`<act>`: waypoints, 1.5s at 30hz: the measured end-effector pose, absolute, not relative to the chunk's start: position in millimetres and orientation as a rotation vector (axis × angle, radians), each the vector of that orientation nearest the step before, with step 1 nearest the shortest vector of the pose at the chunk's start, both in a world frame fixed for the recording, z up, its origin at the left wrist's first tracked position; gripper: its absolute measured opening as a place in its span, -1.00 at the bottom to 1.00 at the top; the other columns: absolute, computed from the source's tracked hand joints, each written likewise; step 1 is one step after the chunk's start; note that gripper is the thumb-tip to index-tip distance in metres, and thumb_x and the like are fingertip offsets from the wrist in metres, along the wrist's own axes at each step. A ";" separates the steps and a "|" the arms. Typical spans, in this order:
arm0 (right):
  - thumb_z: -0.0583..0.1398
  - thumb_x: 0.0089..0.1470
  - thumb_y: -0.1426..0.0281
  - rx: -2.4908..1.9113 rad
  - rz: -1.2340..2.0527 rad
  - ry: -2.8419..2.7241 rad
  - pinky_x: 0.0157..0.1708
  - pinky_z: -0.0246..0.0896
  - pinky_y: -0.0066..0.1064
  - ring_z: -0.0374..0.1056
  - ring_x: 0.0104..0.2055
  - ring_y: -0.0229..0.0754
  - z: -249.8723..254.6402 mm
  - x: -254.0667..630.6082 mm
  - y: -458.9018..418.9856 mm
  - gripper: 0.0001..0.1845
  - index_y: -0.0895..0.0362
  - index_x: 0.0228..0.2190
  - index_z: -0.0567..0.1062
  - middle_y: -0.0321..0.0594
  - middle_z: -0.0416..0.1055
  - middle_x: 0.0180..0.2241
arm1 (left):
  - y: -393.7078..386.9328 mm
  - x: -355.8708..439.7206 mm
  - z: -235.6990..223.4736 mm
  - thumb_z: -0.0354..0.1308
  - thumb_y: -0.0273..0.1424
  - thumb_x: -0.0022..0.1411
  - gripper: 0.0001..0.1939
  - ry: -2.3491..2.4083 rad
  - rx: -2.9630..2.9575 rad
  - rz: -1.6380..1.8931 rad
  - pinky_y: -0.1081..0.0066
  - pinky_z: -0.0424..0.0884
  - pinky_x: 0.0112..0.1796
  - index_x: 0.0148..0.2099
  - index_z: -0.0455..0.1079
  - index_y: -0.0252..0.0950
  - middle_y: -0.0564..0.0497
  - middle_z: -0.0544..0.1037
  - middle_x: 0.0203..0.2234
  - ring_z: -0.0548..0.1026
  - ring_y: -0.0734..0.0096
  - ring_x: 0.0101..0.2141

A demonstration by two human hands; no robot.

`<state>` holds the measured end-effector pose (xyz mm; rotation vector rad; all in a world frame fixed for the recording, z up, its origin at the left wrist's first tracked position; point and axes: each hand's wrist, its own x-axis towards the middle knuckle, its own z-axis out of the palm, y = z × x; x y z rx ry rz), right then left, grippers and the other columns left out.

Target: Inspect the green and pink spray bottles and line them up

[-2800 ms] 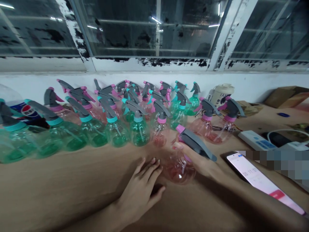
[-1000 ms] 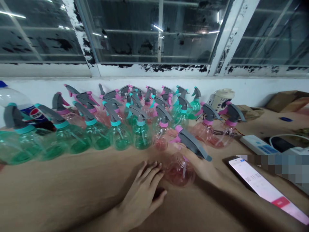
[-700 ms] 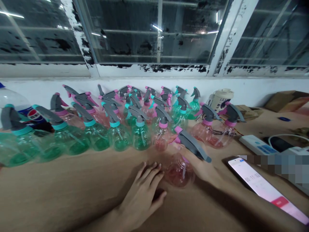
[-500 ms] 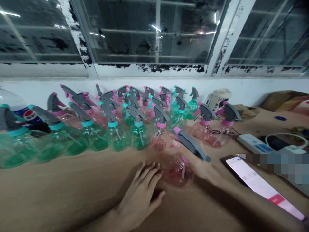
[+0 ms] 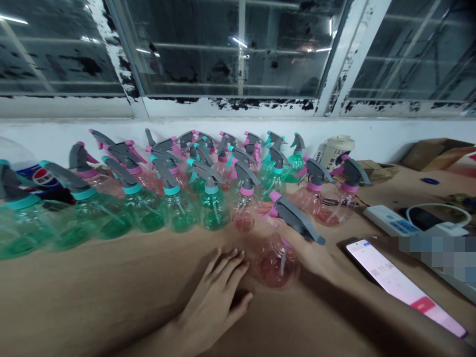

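My right hand [image 5: 303, 245] is wrapped round the neck of a clear pink spray bottle [image 5: 275, 267] with a grey and pink trigger head. The bottle stands tilted slightly on the wooden table [image 5: 111, 287], and its head partly covers my fingers. To the left of it, my left hand [image 5: 219, 292] lies flat on the table, fingers stretched out and touching no bottle. Just behind, a pink spray bottle [image 5: 243, 218] and a green spray bottle [image 5: 214, 213] stand upright in the front row.
Several more green and pink spray bottles fill the back, one a green bottle [image 5: 145, 210]. At right lie a lit phone [image 5: 401, 282] and a white power strip [image 5: 390, 220]. A paper cup [image 5: 336, 151] and a cardboard box [image 5: 427, 153] stand near the wall; a Pepsi bottle [image 5: 42, 178] is at left.
The view has shifted very slightly. My right hand and the pink spray bottle's head have turned a little to the right; my left hand stays flat on the table.
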<state>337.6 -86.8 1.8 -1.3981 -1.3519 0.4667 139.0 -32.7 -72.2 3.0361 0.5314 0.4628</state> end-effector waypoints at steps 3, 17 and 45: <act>0.14 0.03 0.18 -1.436 0.453 -1.351 -0.40 0.27 -0.35 0.32 -0.46 -0.19 -2.1 339.3 -88.2 -0.77 0.04 -0.53 0.41 -0.33 0.35 -0.58 | -32.8 138.9 -71.9 0.09 -0.33 0.21 -0.55 0.526 3.054 0.446 -0.03 0.19 0.07 0.11 0.23 -0.39 -0.18 0.35 0.07 0.29 0.12 0.08; 0.12 0.08 0.24 -1.428 0.511 -1.429 -0.35 0.28 -0.36 0.35 -0.44 -0.19 -6.5 355.9 -84.6 -0.84 0.05 -0.42 0.42 -0.32 0.40 -0.51 | -31.8 137.8 -72.7 0.09 -0.31 0.22 -0.55 0.542 3.056 0.447 -0.05 0.20 0.06 0.12 0.22 -0.37 -0.16 0.33 0.09 0.25 0.11 0.11; 0.22 -0.04 0.14 -1.578 0.257 -1.317 -0.46 0.21 -0.31 0.29 -0.48 -0.15 -20.4 387.6 -76.2 -0.80 0.01 -0.44 0.46 -0.34 0.30 -0.61 | -28.3 136.4 -77.1 0.03 -0.33 0.25 -0.62 0.535 3.105 0.579 0.07 0.25 0.05 0.10 0.24 -0.29 -0.08 0.33 0.09 0.31 0.16 0.06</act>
